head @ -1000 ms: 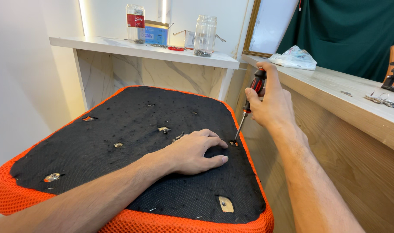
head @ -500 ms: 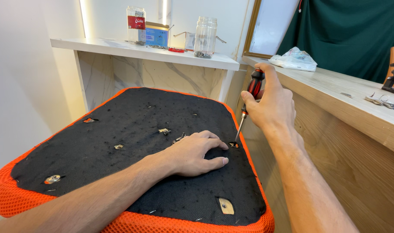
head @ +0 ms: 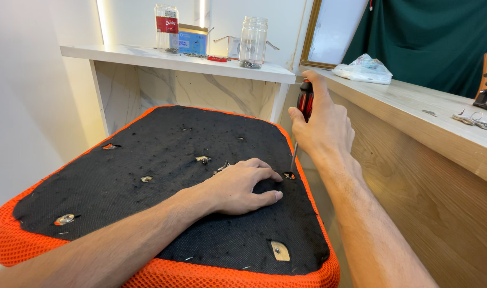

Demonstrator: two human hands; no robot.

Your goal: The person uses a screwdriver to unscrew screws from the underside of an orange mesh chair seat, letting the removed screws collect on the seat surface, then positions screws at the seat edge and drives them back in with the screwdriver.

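While right hand [head: 323, 128] grips | screwdriver [head: 299, 133] near-upright | tip down on seat underside [head: 163, 176]

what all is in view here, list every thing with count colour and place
seat cushion: 1, black underside with orange mesh edge, lying face down in the foreground
screwdriver: 1, red and black handle, upright, tip at a hole near the cushion's right edge
glass jars: 2, clear, one with a red label, on the white shelf
white shelf: 1, white, against the back wall
small box: 1, blue, on the shelf between the jars
wooden counter: 1, light wood, right side
plastic bag: 1, whitish, on the counter
curtain: 1, dark green, upper right
left hand: flat on the cushion beside the tip
right hand: gripping the screwdriver handle
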